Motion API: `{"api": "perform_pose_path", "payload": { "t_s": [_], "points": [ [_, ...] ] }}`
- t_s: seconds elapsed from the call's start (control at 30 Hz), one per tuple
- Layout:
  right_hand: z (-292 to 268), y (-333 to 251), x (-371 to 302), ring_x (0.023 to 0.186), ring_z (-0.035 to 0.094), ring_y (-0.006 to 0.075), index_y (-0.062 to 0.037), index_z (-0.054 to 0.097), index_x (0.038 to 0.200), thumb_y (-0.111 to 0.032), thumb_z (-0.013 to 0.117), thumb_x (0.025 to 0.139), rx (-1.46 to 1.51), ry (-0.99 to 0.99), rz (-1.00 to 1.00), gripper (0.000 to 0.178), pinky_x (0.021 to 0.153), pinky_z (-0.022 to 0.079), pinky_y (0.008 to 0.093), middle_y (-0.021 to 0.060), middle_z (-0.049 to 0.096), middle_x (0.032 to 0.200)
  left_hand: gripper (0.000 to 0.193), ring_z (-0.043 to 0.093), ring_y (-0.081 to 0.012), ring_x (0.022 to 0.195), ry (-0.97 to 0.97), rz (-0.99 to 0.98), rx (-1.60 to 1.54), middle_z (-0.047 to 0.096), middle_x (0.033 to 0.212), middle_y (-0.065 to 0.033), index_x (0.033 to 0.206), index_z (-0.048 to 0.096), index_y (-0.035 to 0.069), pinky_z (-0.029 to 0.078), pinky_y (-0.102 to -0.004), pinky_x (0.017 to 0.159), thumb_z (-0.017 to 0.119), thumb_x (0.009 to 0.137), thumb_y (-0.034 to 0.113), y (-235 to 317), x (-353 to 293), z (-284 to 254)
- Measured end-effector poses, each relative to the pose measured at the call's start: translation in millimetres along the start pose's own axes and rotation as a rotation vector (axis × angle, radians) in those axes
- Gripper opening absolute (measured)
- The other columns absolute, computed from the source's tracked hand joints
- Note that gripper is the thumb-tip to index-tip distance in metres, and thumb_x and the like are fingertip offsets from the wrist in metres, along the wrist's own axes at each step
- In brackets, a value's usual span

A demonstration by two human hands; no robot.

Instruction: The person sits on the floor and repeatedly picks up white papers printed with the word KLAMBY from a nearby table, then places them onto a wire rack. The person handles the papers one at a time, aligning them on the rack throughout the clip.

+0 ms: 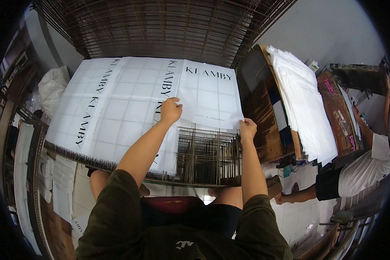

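My left hand and my right hand hold the near corners of a thin white printed sheet, each with fingers pinched. That sheet lies over the right part of a wire rack, whose bare bars show just in front of its near edge. Left of it, more white sheets with dark lettering lie flat and partly overlap on the rack, the grid showing faintly through them. My left hand rests over the edge of the neighbouring sheet. Whether the held sheet is a single layer or a flat bag, I cannot tell.
Raised wire grids lean over the rack's far side. To the right, a tall spread of white sheets lies on a wooden table, with a dark board beyond. Another person works at far right. A white plastic sack stands at left.
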State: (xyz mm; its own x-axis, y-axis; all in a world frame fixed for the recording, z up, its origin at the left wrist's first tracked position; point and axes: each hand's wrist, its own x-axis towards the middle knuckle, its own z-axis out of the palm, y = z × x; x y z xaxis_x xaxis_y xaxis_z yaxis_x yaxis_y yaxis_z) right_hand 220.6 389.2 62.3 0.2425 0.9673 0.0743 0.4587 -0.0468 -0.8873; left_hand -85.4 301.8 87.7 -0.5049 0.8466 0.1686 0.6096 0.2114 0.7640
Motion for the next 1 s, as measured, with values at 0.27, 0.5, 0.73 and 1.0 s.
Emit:
{"api": "perform_pose_path", "payload": {
  "t_s": [0.27, 0.5, 0.73, 1.0],
  "points": [
    [2, 3, 0, 0.072, 0.065, 0.0244, -0.0012, 0.065, 0.101, -0.011, 0.067, 0.073, -0.064, 0.044, -0.062, 0.030, 0.069, 0.050, 0.0350, 0.0128, 0.066, 0.078, 0.033, 0.067, -0.0280, 0.074, 0.072, 0.036, 0.004, 0.068, 0.076, -0.0166, 0.102, 0.065, 0.002, 0.052, -0.0365, 0.072, 0.071, 0.071, 0.014, -14, 1, 8],
    [1, 6, 2, 0.070, 0.060, 0.0162, -0.0007, 0.064, 0.103, -0.008, 0.067, 0.076, -0.091, 0.069, -0.108, 0.028, 0.067, 0.047, 0.0305, 0.0080, 0.065, 0.075, 0.036, 0.065, -0.0297, 0.085, -0.052, -0.065, 0.016, 0.068, 0.086, -0.0177, 0.110, 0.061, 0.002, 0.051, -0.0374, 0.080, 0.068, 0.075, 0.011, -2, -1, 4],
    [-1, 6, 0, 0.071, 0.064, 0.0241, -0.0007, 0.066, 0.099, -0.010, 0.066, 0.074, -0.063, 0.061, -0.091, 0.026, 0.070, 0.050, 0.0350, 0.0127, 0.066, 0.076, 0.038, 0.065, -0.0299, 0.086, -0.064, -0.066, 0.027, 0.067, 0.086, -0.0178, 0.112, 0.060, 0.002, 0.051, -0.0377, 0.081, 0.067, 0.075, 0.010, 5, -8, -1],
    [3, 11, 4, 0.071, 0.065, 0.0243, -0.0007, 0.067, 0.098, -0.011, 0.066, 0.074, -0.095, 0.092, -0.123, 0.026, 0.071, 0.050, 0.0346, 0.0126, 0.067, 0.076, 0.039, 0.065, -0.0297, 0.083, -0.014, -0.021, 0.024, 0.067, 0.083, -0.0174, 0.111, 0.060, 0.002, 0.051, -0.0380, 0.078, 0.067, 0.074, 0.009, -2, -7, 2]
  ]
}}
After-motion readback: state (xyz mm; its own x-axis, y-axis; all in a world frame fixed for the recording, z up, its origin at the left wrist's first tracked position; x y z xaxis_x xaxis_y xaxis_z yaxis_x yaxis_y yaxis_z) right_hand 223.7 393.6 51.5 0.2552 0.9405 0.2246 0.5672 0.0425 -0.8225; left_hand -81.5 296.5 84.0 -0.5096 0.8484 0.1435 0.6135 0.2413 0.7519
